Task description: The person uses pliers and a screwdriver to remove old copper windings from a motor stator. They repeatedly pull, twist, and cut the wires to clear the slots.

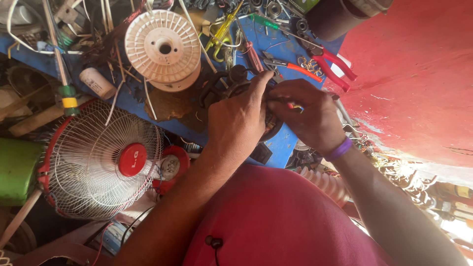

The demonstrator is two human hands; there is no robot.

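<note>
My left hand (239,120) rests over a dark round motor part (234,81) on the blue workbench (276,148), with its fingers curled on the part's top edge. Close beside it, my right hand (308,116) pinches a small red-handled tool (294,105) against the same part. A purple band circles my right wrist. Both hands hide most of the part. My red shirt fills the bottom of the view.
A white plastic spool (165,49) stands on the bench to the left. Red-handled pliers (332,66), cutters and screwdrivers lie at the back. A white caged fan with a red hub (101,160) sits below the bench. A red wall (419,83) rises at right.
</note>
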